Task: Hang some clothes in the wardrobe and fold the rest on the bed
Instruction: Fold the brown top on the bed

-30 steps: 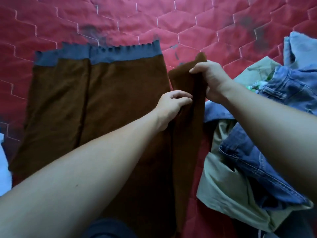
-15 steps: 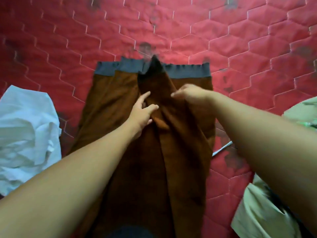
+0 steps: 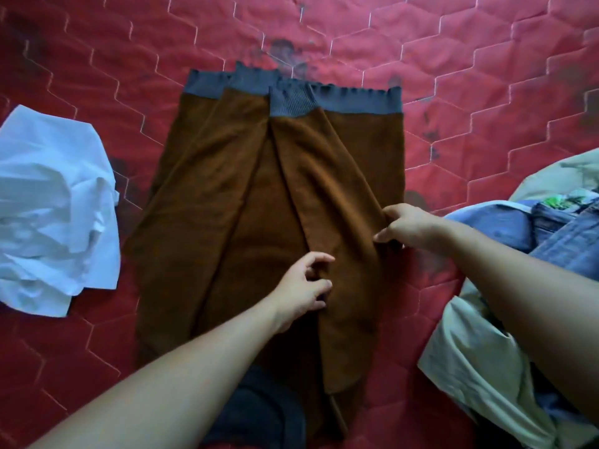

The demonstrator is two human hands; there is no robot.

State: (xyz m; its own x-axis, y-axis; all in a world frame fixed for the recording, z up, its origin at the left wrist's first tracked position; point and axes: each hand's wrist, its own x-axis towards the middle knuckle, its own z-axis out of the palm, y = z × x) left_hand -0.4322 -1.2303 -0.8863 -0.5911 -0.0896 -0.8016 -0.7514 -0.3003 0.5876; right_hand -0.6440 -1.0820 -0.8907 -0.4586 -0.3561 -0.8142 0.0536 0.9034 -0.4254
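Observation:
A brown sweater point(image 3: 207, 202) with grey ribbed cuffs and hem lies flat on the red quilted bed point(image 3: 470, 76), both sleeves folded in over its body. The right sleeve runs diagonally down the middle. My left hand point(image 3: 306, 286) sits on the sleeve's inner edge, fingers curled and pinching the fabric. At the sweater's right edge my right hand point(image 3: 405, 226) grips the fold of brown cloth between thumb and fingers. The sweater's lower end is hidden behind my left forearm.
A crumpled white shirt point(image 3: 55, 205) lies on the bed to the left. On the right is a pile of clothes: blue jeans point(image 3: 567, 241), a pale green garment point(image 3: 470, 367) and a blue piece point(image 3: 492, 225). Something dark point(image 3: 259, 413) sits at the bottom centre.
The right sleeve, lifted over the body half a second ago, now lies flat along the sweater. Both hands have slid down toward me, the right one out to the sweater's right edge.

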